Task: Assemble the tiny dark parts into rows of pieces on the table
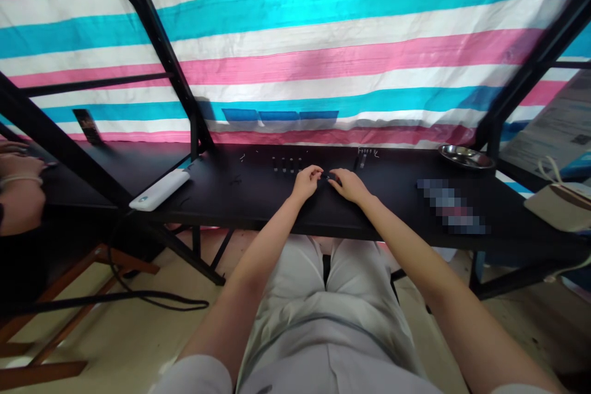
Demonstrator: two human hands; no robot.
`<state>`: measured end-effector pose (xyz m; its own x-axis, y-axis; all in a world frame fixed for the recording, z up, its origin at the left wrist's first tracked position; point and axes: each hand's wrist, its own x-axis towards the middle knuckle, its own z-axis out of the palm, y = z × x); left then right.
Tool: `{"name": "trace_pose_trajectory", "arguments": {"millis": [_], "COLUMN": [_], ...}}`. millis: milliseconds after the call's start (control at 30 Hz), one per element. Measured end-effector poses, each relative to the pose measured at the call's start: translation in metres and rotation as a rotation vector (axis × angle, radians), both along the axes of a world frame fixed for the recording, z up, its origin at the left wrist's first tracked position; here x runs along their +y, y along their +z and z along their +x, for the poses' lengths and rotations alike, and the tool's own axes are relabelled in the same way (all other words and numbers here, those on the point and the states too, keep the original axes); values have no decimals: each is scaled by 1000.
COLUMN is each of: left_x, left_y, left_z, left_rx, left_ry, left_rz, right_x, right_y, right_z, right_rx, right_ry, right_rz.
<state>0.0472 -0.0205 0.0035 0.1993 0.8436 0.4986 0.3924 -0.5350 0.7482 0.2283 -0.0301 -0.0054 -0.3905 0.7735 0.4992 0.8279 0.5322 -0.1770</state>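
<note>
My left hand [306,183] and my right hand [348,185] meet over the black table, fingers pinched toward each other. Between their fingertips is a small dark piece [325,176], too small to name exactly. Just left of and behind my left hand, several small dark cylinders with pale ends [291,165] stand in a row. Beyond my right hand are similar dark cylinders [362,161], with a line of tiny pale pieces [368,151] behind them.
A round metal dish [466,157] sits at the back right, near a blurred-out object [450,206]. A white elongated device [160,190] lies at the left. Black frame posts [159,43] rise by the table [240,203]. Another person's arm [21,188] shows far left.
</note>
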Motion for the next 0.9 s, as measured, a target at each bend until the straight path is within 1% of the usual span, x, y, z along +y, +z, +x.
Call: {"name": "trace_pose_trajectory", "arguments": {"millis": [133,333,500,633,900], "left_x": [-1,-3,-2,0,3], "left_y": [0,-1,-2,-5,-11], "left_z": [3,4,4,2,2], "left_rx": [-36,-1,55,101,129], "left_ry": [-53,-96,-75,-39,-19], "left_rz": [-41,-7,0,-25,-21], "right_x": [0,2,3,3,0], "right_y": [1,0,1,3,7], "right_z": [-1,0,1,1,3], "right_rx": [-38,-21,-33,-35,-84], "right_ry": [36,30,30,21,10], "right_rz": [2,-16,-52,-69,-46]}}
